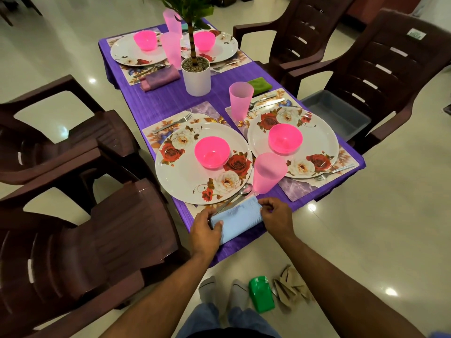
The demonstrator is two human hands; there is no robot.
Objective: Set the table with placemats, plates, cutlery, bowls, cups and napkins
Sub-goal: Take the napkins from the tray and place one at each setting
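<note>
Fingers of the left hand (207,228) and right hand (275,215) pinch opposite ends of a light-blue napkin (238,219), seemingly soft, limp cloth, best handled by its edges.

Purple tablecloth (158,103); rose-patterned white plates (185,176); pink bowls (211,152), cups (240,100); light-blue napkin (240,219).

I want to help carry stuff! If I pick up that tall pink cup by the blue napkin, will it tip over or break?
The pink cup looks like thin, see-through plastic, so it is probably light and unlikely to break. It is tall and narrower at the bottom, so a bump could tip it. It looks empty, so nothing should spill.
</note>
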